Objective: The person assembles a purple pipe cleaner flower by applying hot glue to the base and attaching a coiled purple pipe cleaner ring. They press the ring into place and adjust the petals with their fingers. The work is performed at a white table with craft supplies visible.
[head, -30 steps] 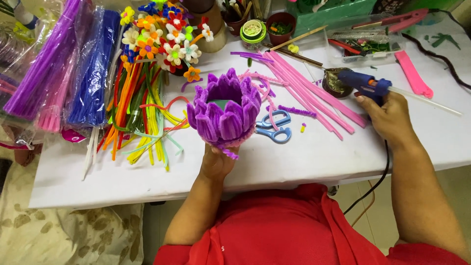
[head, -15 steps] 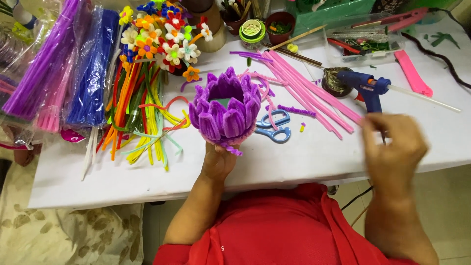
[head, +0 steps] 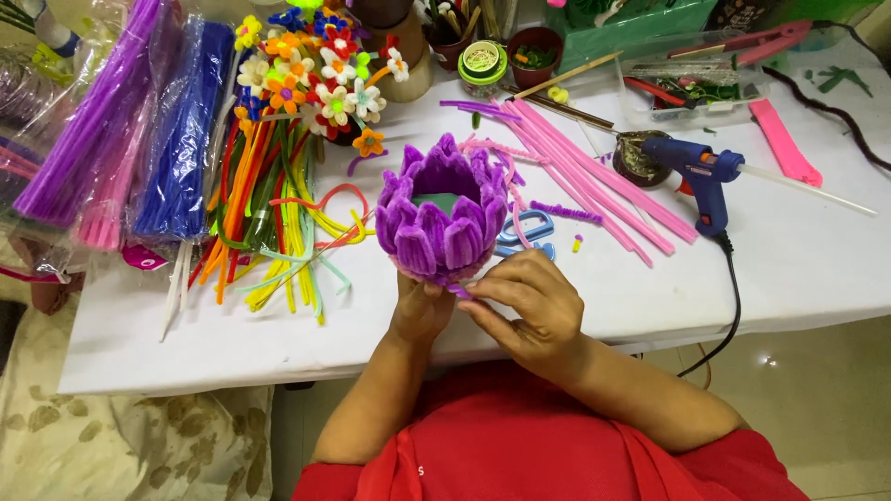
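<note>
Under the purple flower, the left hand grips its base; the right hand pinches, seemingly, a loose purple end — best pressed flat, gently.

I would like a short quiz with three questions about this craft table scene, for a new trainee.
1. True or false: the right hand holds the blue glue gun.
2. Which hand supports the purple flower from below?
3. The scissors lie: A) behind the flower, B) on the floor, C) in the clear box.

Key: 1 false, the gun lies on the table; 2 the left hand; 3 A.
</note>
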